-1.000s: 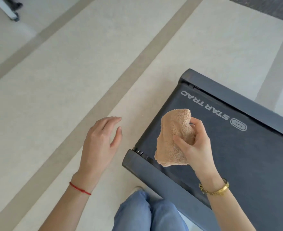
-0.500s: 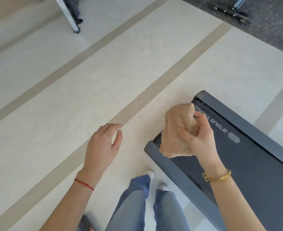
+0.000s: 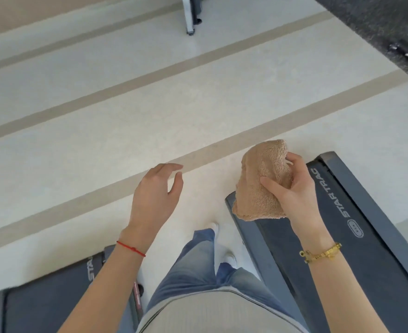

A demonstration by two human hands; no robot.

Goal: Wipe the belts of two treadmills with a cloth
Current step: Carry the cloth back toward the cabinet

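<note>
Person standing on pale floor (image 3: 102,111) between two treadmills, looking down past own legs.

Right hand (image 3: 294,188): fingers (image 3: 273,187) and thumb curled round a tan, fluffy terry cloth (image 3: 258,188), bunched into a loose wad. Cloth is held up in the air at about 2 o'clock from the feet, hanging over the near end corner of the right-hand treadmill, not pressed to it. Judged: bunching keeps a thick pad ready in the palm and stops corners from trailing while walking.

Dark grey belt of the right-hand treadmill (image 3: 378,272) runs from 2 o'clock toward 4 o'clock, white "STAR TRAC" lettering near its end, grey side rails either side. The cloth is not on it.

Left hand (image 3: 155,191): empty, fingers (image 3: 171,167) relaxed and slightly bent, hovering over bare floor at about 11 o'clock. Judged: held out for balance, or ready to brace.

Second dark belt of the left-hand treadmill (image 3: 54,299) at 8 o'clock, partly under the left forearm, blurred, partial lettering visible.

Judged: body sits between the two machines, cloth carried rather than wiping; which belt is next cannot be told. Cloth must come down flat to get full contact.

Grey equipment leg (image 3: 189,18) at 12 o'clock, well apart.
</note>
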